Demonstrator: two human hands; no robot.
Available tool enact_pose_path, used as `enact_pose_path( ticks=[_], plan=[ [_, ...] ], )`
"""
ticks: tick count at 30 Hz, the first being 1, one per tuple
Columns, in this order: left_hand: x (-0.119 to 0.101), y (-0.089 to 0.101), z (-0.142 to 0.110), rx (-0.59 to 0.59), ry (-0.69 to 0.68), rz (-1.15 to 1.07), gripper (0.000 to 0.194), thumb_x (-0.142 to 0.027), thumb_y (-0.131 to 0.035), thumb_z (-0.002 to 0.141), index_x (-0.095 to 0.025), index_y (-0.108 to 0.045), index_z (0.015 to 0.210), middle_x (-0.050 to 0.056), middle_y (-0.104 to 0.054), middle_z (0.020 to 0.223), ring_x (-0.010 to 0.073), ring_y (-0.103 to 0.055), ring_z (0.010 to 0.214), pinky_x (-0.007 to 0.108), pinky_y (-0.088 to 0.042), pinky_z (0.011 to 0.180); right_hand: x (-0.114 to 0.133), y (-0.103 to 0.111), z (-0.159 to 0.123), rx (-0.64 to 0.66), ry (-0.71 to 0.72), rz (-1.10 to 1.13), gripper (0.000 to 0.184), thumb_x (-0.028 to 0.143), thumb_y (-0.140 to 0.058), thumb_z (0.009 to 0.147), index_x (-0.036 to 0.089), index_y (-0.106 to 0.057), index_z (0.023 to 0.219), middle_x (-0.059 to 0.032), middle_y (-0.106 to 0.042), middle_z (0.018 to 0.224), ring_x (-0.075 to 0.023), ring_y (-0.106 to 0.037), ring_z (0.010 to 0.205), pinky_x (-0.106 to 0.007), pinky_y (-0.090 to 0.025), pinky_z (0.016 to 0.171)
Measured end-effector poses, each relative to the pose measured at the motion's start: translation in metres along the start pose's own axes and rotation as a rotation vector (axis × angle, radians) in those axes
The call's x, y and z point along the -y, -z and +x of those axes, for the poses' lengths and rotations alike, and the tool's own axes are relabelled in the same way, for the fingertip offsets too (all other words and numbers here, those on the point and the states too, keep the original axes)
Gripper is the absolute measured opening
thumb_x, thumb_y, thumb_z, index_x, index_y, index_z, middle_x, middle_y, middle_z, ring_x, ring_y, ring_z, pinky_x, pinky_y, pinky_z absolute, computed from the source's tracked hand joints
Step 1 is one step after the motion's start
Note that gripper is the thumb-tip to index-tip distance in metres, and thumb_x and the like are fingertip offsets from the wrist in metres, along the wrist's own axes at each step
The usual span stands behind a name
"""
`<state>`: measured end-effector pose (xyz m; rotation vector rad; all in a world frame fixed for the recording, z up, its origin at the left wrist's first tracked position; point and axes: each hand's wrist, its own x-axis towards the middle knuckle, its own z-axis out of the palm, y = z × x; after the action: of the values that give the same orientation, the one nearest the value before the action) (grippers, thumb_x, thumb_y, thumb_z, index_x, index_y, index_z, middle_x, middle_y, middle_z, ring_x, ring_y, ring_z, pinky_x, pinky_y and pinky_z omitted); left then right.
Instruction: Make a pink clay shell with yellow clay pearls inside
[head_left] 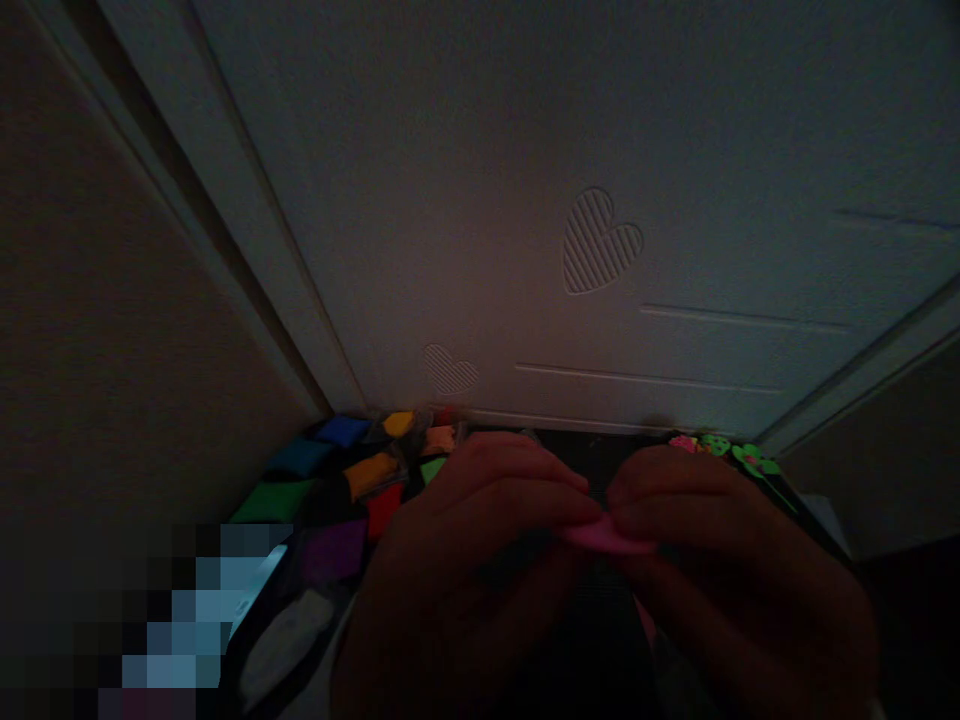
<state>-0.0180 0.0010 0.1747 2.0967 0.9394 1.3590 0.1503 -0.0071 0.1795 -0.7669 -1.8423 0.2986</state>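
A small, flat pink piece of what looks like modelling clay (611,537) is pinched between my two hands, low in the middle of the view. My left hand (480,560) has its thumb and fingertips closed on the left end of the piece. From the other side, my right hand (739,560) grips the right end the same way. The fingertips of both hands nearly meet above it. Dim light leaves the finger details dark, and the hands hide part of the surface below.
Several coloured packets lie at the left, among them a purple one (335,548), a green one (274,500) and an orange one (373,474). Green flower shapes (754,461) and a pink piece (683,442) rest at the right. A pale panel with embossed hearts (600,243) rises behind.
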Motion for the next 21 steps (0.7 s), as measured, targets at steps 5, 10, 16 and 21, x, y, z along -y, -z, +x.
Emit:
enact_pose_path(
  ticks=[5, 10, 16, 21],
  plan=[
    [-0.006, 0.0, 0.0, 0.097, 0.146, -0.13, 0.014, -0.017, -0.06, 0.076, -0.027, -0.063, 0.086, -0.006, -0.067, 0.082, 0.0091, -0.061, 0.078, 0.017, -0.048, 0.069, 0.002, -0.002, -0.004, -0.08, -0.066, 0.128, 0.042, 0.011, -0.066, 0.07, 0.031, -0.059, 0.106, 0.0042, -0.066, 0.079, -0.0102, -0.061, 0.07, -0.017, -0.052, 0.058],
    [-0.01, -0.001, 0.003, 0.074, 0.19, -0.177, 0.007, -0.02, -0.061, 0.076, -0.024, -0.062, 0.08, -0.006, -0.066, 0.077, 0.0079, -0.061, 0.073, 0.015, -0.047, 0.064, 0.007, 0.0, -0.002, -0.031, -0.043, 0.067, 0.03, 0.011, -0.064, 0.072, 0.027, -0.064, 0.098, 0.0014, -0.066, 0.08, -0.0118, -0.063, 0.079, -0.017, -0.052, 0.058],
    [-0.01, -0.003, 0.0, 0.034, 0.198, -0.166, 0.008, -0.02, -0.062, 0.074, -0.027, -0.062, 0.079, -0.008, -0.066, 0.075, 0.0062, -0.061, 0.071, 0.012, -0.046, 0.062, 0.007, -0.001, -0.002, -0.061, -0.039, 0.066, 0.029, 0.011, -0.064, 0.072, 0.026, -0.064, 0.097, 0.0012, -0.066, 0.076, -0.0121, -0.064, 0.076, -0.016, -0.052, 0.054],
    [-0.012, -0.004, 0.0, 0.001, 0.219, -0.14, 0.007, -0.021, -0.065, 0.071, -0.027, -0.063, 0.076, -0.008, -0.065, 0.071, 0.0056, -0.059, 0.063, 0.011, -0.044, 0.054, 0.007, 0.0, -0.006, -0.009, -0.065, 0.027, 0.038, 0.012, -0.062, 0.074, 0.031, -0.059, 0.106, 0.0018, -0.065, 0.083, -0.0107, -0.063, 0.079, -0.014, -0.052, 0.053]
  ],
)
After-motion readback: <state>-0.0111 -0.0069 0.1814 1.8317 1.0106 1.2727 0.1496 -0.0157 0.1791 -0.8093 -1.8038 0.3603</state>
